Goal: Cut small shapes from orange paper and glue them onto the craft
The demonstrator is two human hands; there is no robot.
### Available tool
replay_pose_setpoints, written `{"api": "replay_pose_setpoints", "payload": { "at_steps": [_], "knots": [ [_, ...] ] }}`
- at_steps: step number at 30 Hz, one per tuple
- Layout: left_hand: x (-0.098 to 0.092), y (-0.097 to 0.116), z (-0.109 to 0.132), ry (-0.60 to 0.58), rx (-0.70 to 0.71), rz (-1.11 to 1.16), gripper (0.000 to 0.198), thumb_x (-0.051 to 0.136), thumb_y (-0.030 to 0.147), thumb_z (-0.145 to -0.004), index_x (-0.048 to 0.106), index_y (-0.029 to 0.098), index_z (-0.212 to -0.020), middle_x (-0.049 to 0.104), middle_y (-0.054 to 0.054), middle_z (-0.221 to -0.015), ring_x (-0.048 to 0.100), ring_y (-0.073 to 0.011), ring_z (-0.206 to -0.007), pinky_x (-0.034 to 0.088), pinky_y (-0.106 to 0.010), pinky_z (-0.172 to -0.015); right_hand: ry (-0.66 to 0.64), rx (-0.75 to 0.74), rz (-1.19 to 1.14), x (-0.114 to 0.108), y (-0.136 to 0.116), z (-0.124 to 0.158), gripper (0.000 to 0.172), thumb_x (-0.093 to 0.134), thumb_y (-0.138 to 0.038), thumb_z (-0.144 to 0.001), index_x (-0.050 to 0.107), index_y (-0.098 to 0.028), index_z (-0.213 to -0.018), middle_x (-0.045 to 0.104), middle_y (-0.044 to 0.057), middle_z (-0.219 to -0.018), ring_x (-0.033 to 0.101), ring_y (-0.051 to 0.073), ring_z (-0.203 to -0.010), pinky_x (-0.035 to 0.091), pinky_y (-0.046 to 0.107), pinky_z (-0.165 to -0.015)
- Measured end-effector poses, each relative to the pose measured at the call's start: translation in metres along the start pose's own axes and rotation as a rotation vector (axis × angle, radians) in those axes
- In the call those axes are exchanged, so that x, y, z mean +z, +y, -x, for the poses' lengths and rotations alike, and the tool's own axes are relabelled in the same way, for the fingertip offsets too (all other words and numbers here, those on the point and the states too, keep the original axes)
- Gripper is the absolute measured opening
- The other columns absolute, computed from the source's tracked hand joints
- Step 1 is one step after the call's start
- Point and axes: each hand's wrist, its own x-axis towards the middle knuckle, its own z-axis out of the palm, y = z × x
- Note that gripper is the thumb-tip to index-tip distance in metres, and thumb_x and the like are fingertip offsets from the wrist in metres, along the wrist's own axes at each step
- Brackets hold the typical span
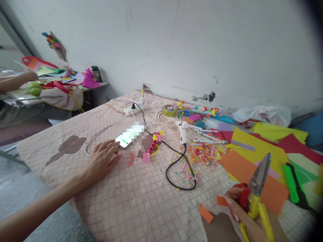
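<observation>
My left hand (pixel 102 160) lies low over the tablecloth with its fingers stretched out, the tips at the near edge of a lit phone (pixel 124 140). My right hand (pixel 243 210) is closed around scissors (pixel 257 188) with yellow and red handles, the blades pointing up and away. Between its thumb and finger sits a small orange paper strip (pixel 222 201). Another orange paper piece (pixel 205 213) lies on the cloth just left of that hand. Beyond the phone's right side rests a small red, pink and yellow paper craft (pixel 152 146).
A white glue gun (pixel 182 131) with a looped black cord stands mid-table beside paper scraps (pixel 203 154). Coloured sheets (pixel 254 144) and a green utility knife (pixel 291 183) lie right. Behind are tape (pixel 169 111) and a power strip (pixel 135 108). Another person's arm (pixel 17 82) shows far left.
</observation>
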Motion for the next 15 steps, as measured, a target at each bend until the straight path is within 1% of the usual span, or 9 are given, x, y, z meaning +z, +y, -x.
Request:
{"api": "replay_pose_setpoints", "payload": {
  "at_steps": [1,3,5,7,10,15],
  "knots": [
    [-0.001,0.000,0.000,0.017,0.008,0.005,0.011,0.049,0.029,-0.086,0.051,0.018,-0.085,0.060,-0.011,-0.118,0.046,-0.0294,-0.117,0.037,-0.046,-0.091,-0.031,0.018,0.001,-0.001,0.000,0.001,0.029,0.067,-0.050,-0.066,0.062,-0.023,-0.074,0.062,0.004,-0.070,0.059,0.019,-0.060,0.050,0.026,-0.050],
    [-0.003,0.001,0.002,0.066,0.037,0.018,0.007,0.050,0.025,-0.085,0.050,0.018,-0.084,0.061,-0.011,-0.116,0.048,-0.0280,-0.115,0.037,-0.045,-0.091,-0.088,0.057,-0.022,-0.002,0.001,0.002,0.028,0.066,-0.049,-0.069,0.060,-0.023,-0.076,0.061,0.003,-0.070,0.057,0.018,-0.058,0.050,0.026,-0.051],
    [-0.006,0.002,0.004,0.113,0.080,0.023,0.003,0.052,0.021,-0.084,0.050,0.018,-0.084,0.063,-0.011,-0.114,0.051,-0.0265,-0.112,0.038,-0.044,-0.091,-0.104,0.079,-0.054,-0.002,0.000,0.002,0.027,0.065,-0.049,-0.070,0.058,-0.023,-0.077,0.060,0.002,-0.069,0.055,0.016,-0.054,0.049,0.026,-0.049],
    [-0.009,0.003,0.006,0.144,0.125,0.019,0.002,0.053,0.019,-0.083,0.051,0.019,-0.083,0.065,-0.009,-0.110,0.054,-0.0255,-0.108,0.038,-0.043,-0.090,-0.110,0.086,-0.054,-0.002,-0.001,0.002,0.027,0.064,-0.048,-0.071,0.058,-0.024,-0.078,0.060,0.002,-0.070,0.056,0.017,-0.056,0.050,0.026,-0.051],
    [-0.011,0.005,0.006,0.177,0.162,0.021,0.003,0.055,0.018,-0.082,0.053,0.019,-0.083,0.067,-0.008,-0.107,0.057,-0.0246,-0.103,0.039,-0.043,-0.089,-0.080,0.095,-0.023,-0.001,-0.007,0.002,0.028,0.065,-0.050,-0.068,0.059,-0.023,-0.076,0.061,0.003,-0.070,0.058,0.018,-0.058,0.051,0.026,-0.051],
    [-0.012,0.006,0.006,0.220,0.237,0.061,0.009,0.056,0.014,-0.080,0.054,0.020,-0.086,0.069,-0.005,-0.102,0.060,-0.0217,-0.098,0.041,-0.040,-0.087,0.062,0.031,-0.008,0.004,-0.016,0.001,0.032,0.066,-0.053,-0.061,0.060,-0.022,-0.069,0.062,0.005,-0.069,0.061,0.022,-0.063,0.053,0.028,-0.052]
  ]
}}
